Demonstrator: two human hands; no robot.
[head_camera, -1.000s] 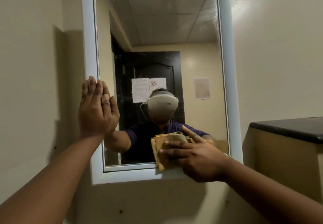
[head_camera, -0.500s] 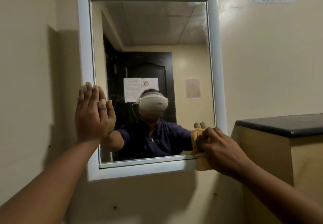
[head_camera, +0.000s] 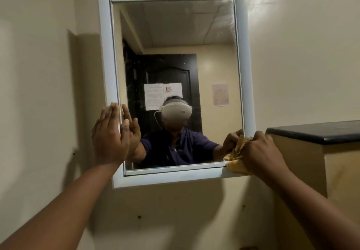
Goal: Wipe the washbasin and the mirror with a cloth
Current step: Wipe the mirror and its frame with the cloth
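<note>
Now the right hand [head_camera: 261, 152] grips the bunched cloth [head_camera: 236, 165] at the mirror [head_camera: 175, 35]'s lower right corner; left hand [head_camera: 109, 138], fingers straight, steadies the frame; upper glass probably comes next.

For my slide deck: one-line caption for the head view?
Left hand braces the mirror frame while right hand wipes its corner with a cloth.

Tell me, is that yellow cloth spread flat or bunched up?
Bunched up: the crumpled yellow cloth shows folds, gripped by the right hand at the white-framed mirror's lower right corner.

Glossy glass mirror [head_camera: 175, 54], smooth white frame [head_camera: 105, 54], crumpled tan cloth [head_camera: 236, 162], matt cream wall [head_camera: 292, 64]
</note>
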